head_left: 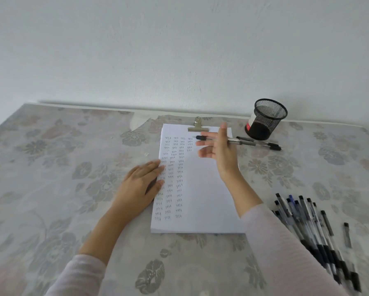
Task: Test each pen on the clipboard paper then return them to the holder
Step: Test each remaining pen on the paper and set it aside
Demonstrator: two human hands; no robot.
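Pinched between the fingers of the right hand (221, 150), a capped pen (201, 138) hangs level above the far right of the paper (200, 199). The left hand (139, 184) lies flat, pressing the sheet's left edge. Columns of "test" fill the left half. The mesh holder (267, 118) looks empty, with two pens (271, 145) lying beside it and a heap of pens (307, 227) at the near right, so I'd say nearly all the returning remains.

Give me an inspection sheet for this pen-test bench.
Surface: floral cloth, gap at its back edge.
Job's things: paper under clip, rows of "test" written; mesh holder back right, pens lying beside it; pile of pens front right.
Clutter: slim dark piece apart from pile.
Grippers: left hand flat on paper edge; right hand holds pen above paper.
Cables: nothing seen.
Surroundings: white wall.
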